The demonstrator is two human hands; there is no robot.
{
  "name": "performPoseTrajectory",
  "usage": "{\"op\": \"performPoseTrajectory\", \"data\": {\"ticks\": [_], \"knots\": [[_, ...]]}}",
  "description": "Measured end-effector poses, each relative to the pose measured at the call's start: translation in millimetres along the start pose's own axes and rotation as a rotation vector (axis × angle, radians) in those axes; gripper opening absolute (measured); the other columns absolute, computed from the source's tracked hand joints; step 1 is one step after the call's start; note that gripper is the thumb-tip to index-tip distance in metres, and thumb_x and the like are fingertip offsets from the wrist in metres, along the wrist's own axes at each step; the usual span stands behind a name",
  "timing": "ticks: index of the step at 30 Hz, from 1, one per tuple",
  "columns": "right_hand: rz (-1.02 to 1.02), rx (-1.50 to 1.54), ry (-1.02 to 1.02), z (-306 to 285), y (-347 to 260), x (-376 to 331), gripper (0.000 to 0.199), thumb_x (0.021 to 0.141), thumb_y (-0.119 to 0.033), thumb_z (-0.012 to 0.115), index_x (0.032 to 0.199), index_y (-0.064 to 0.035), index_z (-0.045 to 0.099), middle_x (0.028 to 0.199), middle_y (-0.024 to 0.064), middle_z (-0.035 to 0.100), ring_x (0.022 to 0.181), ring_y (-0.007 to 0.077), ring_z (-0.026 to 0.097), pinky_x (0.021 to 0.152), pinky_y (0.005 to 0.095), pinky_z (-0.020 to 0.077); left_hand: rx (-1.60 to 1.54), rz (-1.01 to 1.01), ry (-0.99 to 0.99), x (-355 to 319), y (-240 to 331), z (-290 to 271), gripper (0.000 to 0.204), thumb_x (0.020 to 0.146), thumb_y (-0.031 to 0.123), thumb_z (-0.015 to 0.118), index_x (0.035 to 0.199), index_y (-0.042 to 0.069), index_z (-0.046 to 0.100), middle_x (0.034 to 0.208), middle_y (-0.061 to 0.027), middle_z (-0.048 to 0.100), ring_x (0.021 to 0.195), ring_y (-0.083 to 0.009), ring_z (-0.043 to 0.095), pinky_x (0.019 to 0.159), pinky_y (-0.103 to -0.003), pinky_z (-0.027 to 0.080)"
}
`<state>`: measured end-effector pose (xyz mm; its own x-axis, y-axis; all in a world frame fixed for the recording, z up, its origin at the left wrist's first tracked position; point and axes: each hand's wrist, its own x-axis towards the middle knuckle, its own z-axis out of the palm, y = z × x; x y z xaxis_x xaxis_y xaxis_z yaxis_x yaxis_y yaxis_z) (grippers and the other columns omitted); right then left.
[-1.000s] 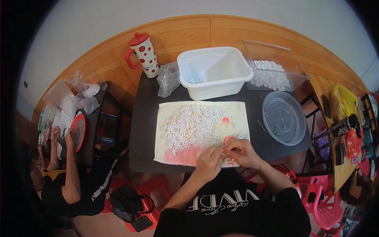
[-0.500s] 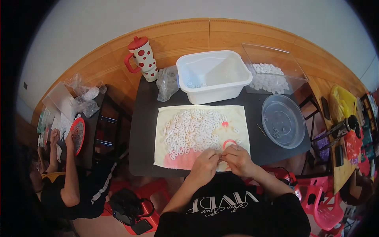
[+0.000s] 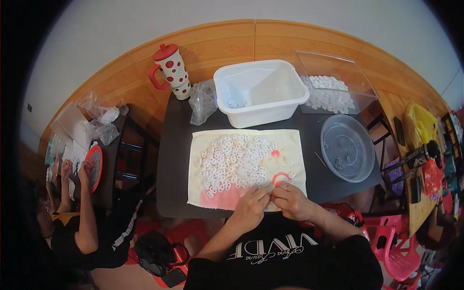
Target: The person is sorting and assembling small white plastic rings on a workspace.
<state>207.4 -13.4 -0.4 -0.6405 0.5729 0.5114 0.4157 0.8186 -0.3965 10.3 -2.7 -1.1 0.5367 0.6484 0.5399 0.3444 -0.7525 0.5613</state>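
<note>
My left hand (image 3: 251, 208) and my right hand (image 3: 290, 200) meet fingertip to fingertip over the near edge of a pale yellow towel (image 3: 291, 143). The fingers of both are pinched closed; whatever lies between them is too small or hidden to make out. Beyond the hands, a spread of small white oval plastic pieces with holes (image 3: 234, 159) covers much of the cloth, with a few loose ones on its right side. A clear round tray (image 3: 355, 147) to the right holds a little heap of small grey metal bits (image 3: 340, 163). Beside that tray lies a thin stick (image 3: 320, 158).
A white tub (image 3: 263, 110) with a few white pieces inside stands behind the towel. Left of it are a crumpled clear bag (image 3: 203, 102) and a spotted tumbler (image 3: 174, 72). A clear box (image 3: 333, 94) holds white discs. At far left, another person's hands (image 3: 79, 170) work by a red tray (image 3: 98, 170).
My hands stay together, with the fingers shifting slightly and the right hand turning a little. The head view has moved slightly. At the left table, the other person's hand has moved a little.
</note>
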Motion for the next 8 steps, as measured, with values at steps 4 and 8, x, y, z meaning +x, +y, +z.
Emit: {"op": "performPoseTrajectory", "data": {"ticks": [4,8], "knots": [[0.022,-0.007,-0.057,-0.4,-1.1,-1.3,0.026,0.054,-0.001,0.065,0.079,-0.0024,0.057,0.088,0.0106,0.051,0.078,0.0299,0.052,0.071,0.0381,0.0447,0.038,-0.026,-0.058,-2.3,-0.2,-0.1,0.017,0.067,-0.007,0.065,0.082,-0.002,0.059,0.082,-0.0135,0.052,0.079,-0.0328,0.055,0.068,-0.041,0.048],[-0.002,0.002,-0.007,1.9,3.9,1.4,0.027,0.056,-0.004,0.065,0.083,-0.0029,0.061,0.089,0.0104,0.051,0.082,0.0297,0.053,0.075,0.0403,0.0449,0.004,-0.027,-0.076,-4.6,-8.4,0.5,0.014,0.071,-0.005,0.063,0.083,0.000,0.060,0.084,-0.0139,0.053,0.082,-0.0336,0.055,0.068,-0.041,0.049]]}}
